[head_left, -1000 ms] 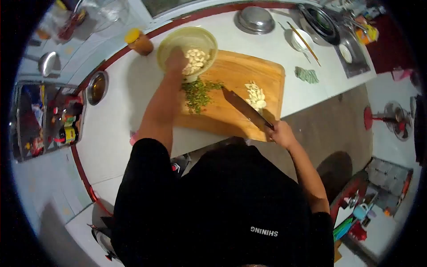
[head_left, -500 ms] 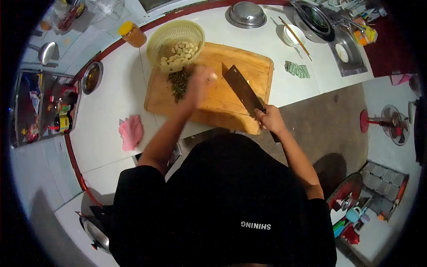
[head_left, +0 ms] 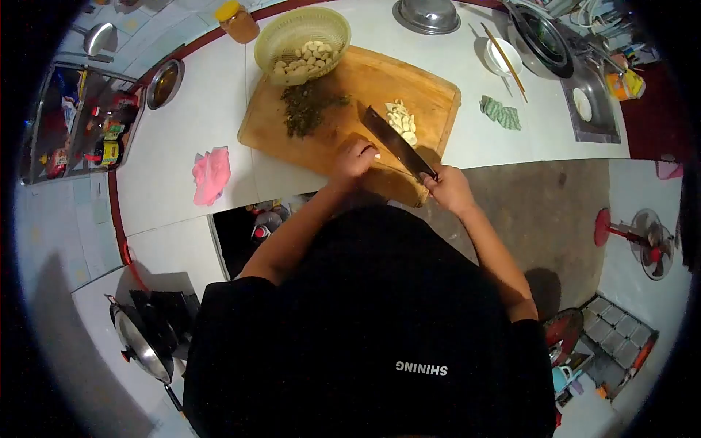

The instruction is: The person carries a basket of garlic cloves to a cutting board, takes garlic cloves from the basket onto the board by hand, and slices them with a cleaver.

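Right hand point(head_left: 449, 191) grips dark-bladed metal cleaver point(head_left: 396, 141); left hand point(head_left: 355, 160) is curled near the blade.
Right fingers close around the handle, presumably for control; the blade extends away from them, between the left fingers and a pile of white cut pieces point(head_left: 401, 118). A small white piece point(head_left: 377, 155) shows at the left fingertips; grip cannot be confirmed. Beyond the left fingers lie dark-green chopped herbs point(head_left: 303, 113), then a round yellow-green basket point(head_left: 281, 33), probably positioned for reach. Bare tan wooden board point(head_left: 369, 77) gives free room beyond the fingers; its near edge is close to both hands.
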The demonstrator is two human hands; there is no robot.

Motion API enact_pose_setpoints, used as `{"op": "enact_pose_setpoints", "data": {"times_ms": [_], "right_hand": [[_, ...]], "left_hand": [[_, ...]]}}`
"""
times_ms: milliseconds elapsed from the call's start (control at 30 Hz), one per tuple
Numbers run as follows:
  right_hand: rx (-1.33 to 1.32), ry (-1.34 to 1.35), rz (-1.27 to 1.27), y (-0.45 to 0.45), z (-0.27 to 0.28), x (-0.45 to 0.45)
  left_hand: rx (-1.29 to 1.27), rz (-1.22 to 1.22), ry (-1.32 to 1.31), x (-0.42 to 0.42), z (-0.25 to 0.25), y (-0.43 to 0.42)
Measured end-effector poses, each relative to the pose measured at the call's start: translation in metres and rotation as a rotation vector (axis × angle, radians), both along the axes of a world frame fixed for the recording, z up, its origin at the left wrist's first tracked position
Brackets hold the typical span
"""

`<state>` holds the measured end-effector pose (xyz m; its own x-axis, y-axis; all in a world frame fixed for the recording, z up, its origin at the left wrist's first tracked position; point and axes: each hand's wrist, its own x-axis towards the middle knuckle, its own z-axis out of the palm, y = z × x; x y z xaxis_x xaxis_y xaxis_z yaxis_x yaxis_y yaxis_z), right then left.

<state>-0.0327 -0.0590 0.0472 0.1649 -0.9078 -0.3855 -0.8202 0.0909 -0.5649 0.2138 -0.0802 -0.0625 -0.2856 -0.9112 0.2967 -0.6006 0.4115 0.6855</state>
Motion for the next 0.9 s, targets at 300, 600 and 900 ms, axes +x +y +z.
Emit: {"op": "enact_pose_setpoints", "data": {"times_ms": [300, 600, 900], "right_hand": [[-0.098, 0.182, 0.168, 0.003, 0.028, 0.006], [0.015, -0.008, 0.032, -0.002, 0.015, 0.010], [-0.042, -0.024, 0.052, 0.001, 0.010, 0.011]], "left_hand": [[0.293, 0.010, 0.003, 0.000, -0.011, -0.007], [-0.082, 0.140, 0.115, -0.001, -0.004, 0.006], [0.147, 0.312, 0.292, 0.007, 0.021, 0.020]]}}
